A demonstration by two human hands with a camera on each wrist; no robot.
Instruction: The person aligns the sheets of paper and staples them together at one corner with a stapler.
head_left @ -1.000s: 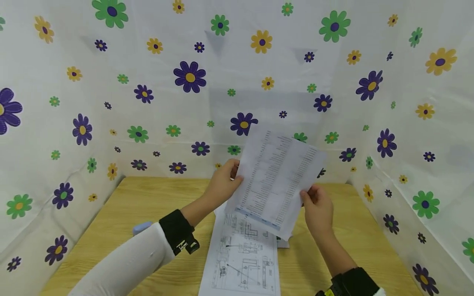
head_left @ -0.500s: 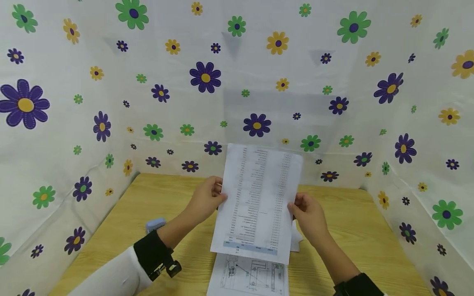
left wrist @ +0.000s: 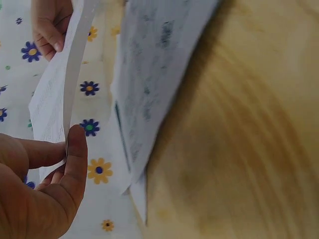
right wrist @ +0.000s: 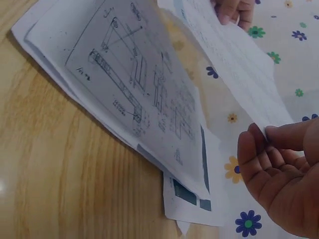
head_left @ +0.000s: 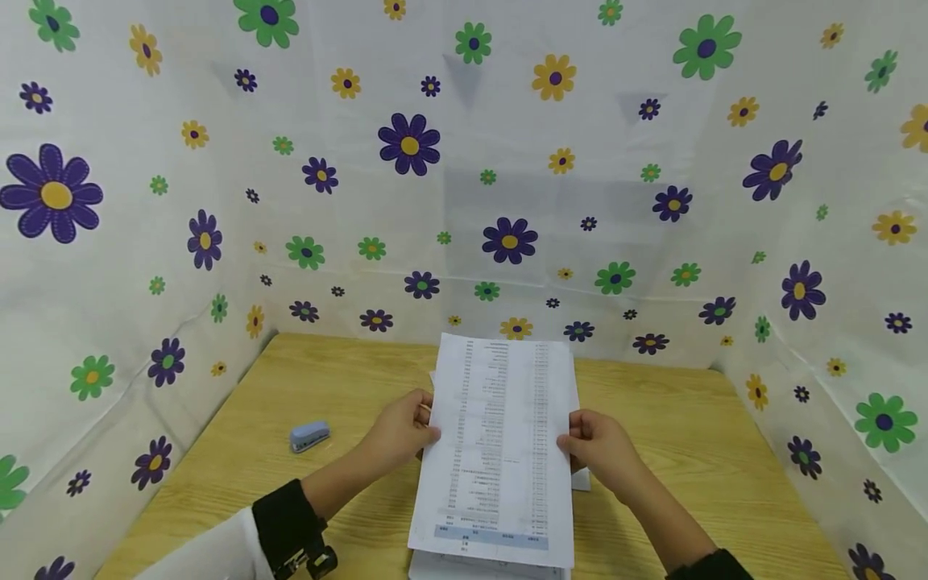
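**Printed sheet held over the paper stack**

Head view: both hands hold one printed sheet (head_left: 496,451) by its long edges, above the wooden table (head_left: 348,387). The left hand (head_left: 399,435) pinches the sheet's left edge and the right hand (head_left: 598,447) pinches its right edge. Under the sheet's near end a stack of papers (head_left: 486,569) lies on the table. A small blue stapler (head_left: 309,436) sits on the table well to the left of the sheet. Flowered cloth (head_left: 507,161) walls stand behind the sheet.

Left wrist view: the left hand (left wrist: 37,194) grips the sheet (left wrist: 52,94) edge between thumb and fingers; the stack (left wrist: 149,74) lies just beyond, on the table.

Right wrist view: the right hand (right wrist: 284,179) pinches the sheet (right wrist: 239,64), which hangs clear above the stack (right wrist: 134,94), whose top page shows a technical drawing.
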